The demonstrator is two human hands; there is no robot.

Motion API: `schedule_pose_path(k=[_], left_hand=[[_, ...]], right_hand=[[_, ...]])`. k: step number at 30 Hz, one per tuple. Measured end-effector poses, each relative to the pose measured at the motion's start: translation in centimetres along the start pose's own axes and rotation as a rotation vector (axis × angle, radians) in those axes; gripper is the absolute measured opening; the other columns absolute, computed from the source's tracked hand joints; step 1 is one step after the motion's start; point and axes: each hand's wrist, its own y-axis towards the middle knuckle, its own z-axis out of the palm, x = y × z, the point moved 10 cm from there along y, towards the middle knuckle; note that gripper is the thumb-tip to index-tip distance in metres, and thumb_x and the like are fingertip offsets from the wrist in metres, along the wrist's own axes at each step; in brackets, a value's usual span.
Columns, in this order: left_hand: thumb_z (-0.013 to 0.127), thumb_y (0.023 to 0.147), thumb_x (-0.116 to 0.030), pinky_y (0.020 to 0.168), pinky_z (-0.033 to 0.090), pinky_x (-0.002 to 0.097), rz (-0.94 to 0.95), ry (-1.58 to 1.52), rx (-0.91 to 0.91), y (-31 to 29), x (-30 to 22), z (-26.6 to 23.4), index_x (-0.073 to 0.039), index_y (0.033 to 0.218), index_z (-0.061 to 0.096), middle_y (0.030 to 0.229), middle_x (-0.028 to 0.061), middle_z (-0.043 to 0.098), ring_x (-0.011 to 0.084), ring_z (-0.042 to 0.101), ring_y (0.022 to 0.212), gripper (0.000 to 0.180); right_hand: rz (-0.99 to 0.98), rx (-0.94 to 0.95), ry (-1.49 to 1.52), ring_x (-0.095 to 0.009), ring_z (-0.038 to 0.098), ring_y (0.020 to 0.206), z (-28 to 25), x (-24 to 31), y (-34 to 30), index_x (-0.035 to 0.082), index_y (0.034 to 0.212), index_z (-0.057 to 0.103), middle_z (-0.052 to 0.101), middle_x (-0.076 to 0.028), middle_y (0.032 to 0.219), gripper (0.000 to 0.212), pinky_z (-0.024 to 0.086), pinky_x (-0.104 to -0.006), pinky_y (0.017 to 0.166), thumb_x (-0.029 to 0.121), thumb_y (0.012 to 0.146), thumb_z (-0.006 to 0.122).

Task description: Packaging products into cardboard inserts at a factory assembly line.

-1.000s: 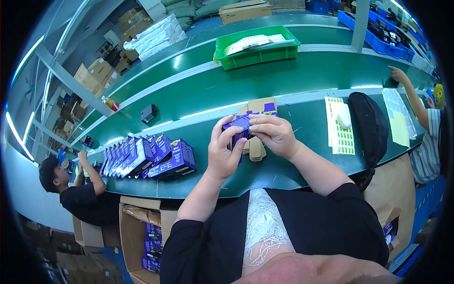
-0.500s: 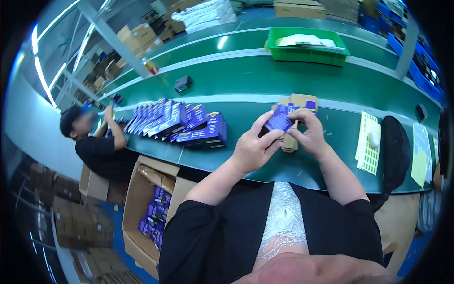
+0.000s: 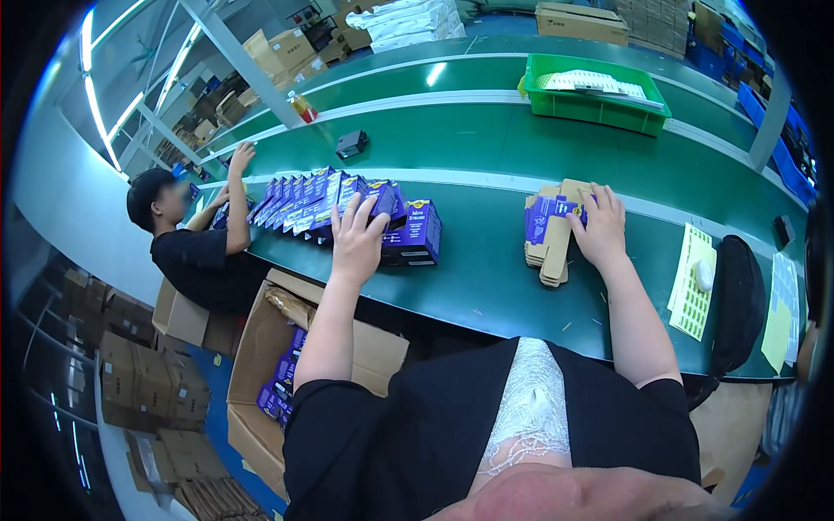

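My left hand [image 3: 356, 247] is over the near right end of a leaning row of purple boxes [image 3: 304, 198]. Its fingers are spread, touching or just above the boxes, and I see nothing gripped in them. Beside it a larger purple box [image 3: 417, 234] stands at the row's right end. To the right, my right hand [image 3: 604, 227] rests on a stack of flattened purple-and-brown cartons [image 3: 547, 233]. Its fingers lie apart over the stack's right edge, with the thumb on the near side.
An open cardboard box [image 3: 248, 395] holding purple boxes stands below the bench edge. Label sheets [image 3: 691, 291] and a black pouch [image 3: 741, 304] lie at right. Across the bench are a green bin [image 3: 599, 113] and a small black box [image 3: 352, 143]. A co-worker [image 3: 204, 247] sits at left.
The small purple box has left my hands. My left hand has moved left to the row and spread its fingers; my right hand has moved onto the carton stack. The co-worker has raised an arm.
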Motion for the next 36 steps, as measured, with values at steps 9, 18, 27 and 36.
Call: schedule_pose_path(k=[9, 18, 27, 36], left_hand=[[0.064, 0.082, -0.014, 0.114, 0.018, 0.0564, -0.043, -0.268, -0.064, -0.4, 0.9, 0.1, -0.01, 0.107, 0.063, 0.137, 0.012, 0.051, 0.0385, 0.034, 0.138, 0.025], [0.053, 0.092, -0.013, 0.105, 0.04, 0.0442, -0.327, -1.734, 0.078, 8.2, -12.4, 5.0, -0.003, 0.133, 0.045, 0.135, 0.02, 0.051, 0.0349, 0.049, 0.125, 0.043], [0.048, 0.098, -0.035, 0.074, 0.058, 0.0372, -0.535, -2.651, 0.82, 6.6, -23.6, 12.8, -0.003, 0.145, 0.029, 0.112, 0.0227, 0.06, 0.0274, 0.066, 0.079, 0.06], [0.054, 0.093, -0.005, 0.051, 0.053, 0.0267, -0.469, -2.177, 0.365, 7.9, -20.7, 11.8, -0.02, 0.151, 0.019, 0.099, 0.019, 0.06, 0.0193, 0.062, 0.06, 0.069]], right_hand=[[0.137, 0.261, 0.011, -0.034, 0.044, 0.123, 2.2, -2.1, 0.4, 0.004, 0.105, 0.066, 0.057, -0.013, 0.125, 0.037, 0.033, -0.0488, 0.102, 0.035, 0.084, 0.063], [0.027, -0.006, 0.394, -0.035, 0.043, 0.127, -0.6, -0.9, 0.6, 0.005, 0.102, 0.058, 0.056, -0.014, 0.124, 0.034, 0.032, -0.0443, 0.108, 0.027, 0.08, 0.07], [-0.028, -0.01, 0.795, -0.04, 0.043, 0.13, -1.4, 1.3, 0.1, 0.004, 0.106, 0.056, 0.052, -0.016, 0.129, 0.034, 0.035, -0.0445, 0.108, 0.014, 0.078, 0.072], [0.367, 0.178, 1.125, -0.021, 0.055, 0.107, 1.0, -0.5, -0.6, 0.003, 0.12, 0.055, 0.054, -0.01, 0.123, 0.034, 0.044, -0.0315, 0.096, 0.009, 0.088, 0.063]])
